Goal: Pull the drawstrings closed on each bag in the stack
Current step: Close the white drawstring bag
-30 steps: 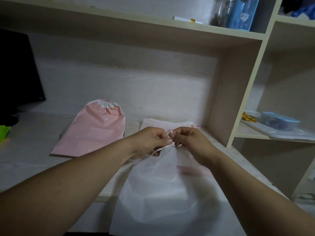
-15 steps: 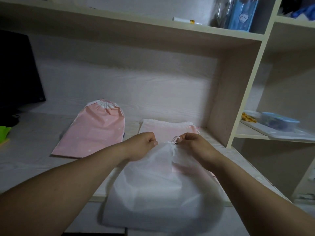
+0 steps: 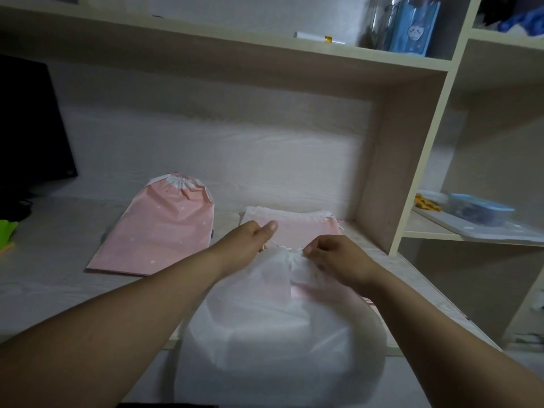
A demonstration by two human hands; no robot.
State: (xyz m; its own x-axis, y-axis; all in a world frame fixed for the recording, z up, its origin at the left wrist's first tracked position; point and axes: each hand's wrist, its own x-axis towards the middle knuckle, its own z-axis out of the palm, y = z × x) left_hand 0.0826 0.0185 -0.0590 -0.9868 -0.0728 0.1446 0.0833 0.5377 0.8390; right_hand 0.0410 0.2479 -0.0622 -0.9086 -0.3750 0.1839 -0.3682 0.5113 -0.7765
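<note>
Nearest the viewer, a translucent white bag point(image 3: 273, 328) lies on the desk point(image 3: 59, 260), its lower part hanging over the front edge; its mouth, gathered into a tight pucker, points away from the viewer. Both forearms reach forward over it. The right hand point(image 3: 338, 257), fingers curled together, pinches the gathered neck of the white bag, where a thin white drawstring point(image 3: 287, 248) emerges. The left hand point(image 3: 250, 240) sits just left of the neck, fingers folded into a loose fist with the thumb extended; whether it clamps the drawstring cannot be told, as the cord's left end disappears beneath it. Under the white bag lies a stack of pink bags point(image 3: 303, 228), the top one flat with its frilled mouth not drawn in, its far edge close to the back panel. To the left, apart from the stack, a pink bag with cinched mouth point(image 3: 159, 231) lies flat. Farther back, a dark monitor point(image 3: 26, 128) stands at far left, and a shelf point(image 3: 265, 51) spans overhead, carrying a blue box point(image 3: 413, 28)
</note>
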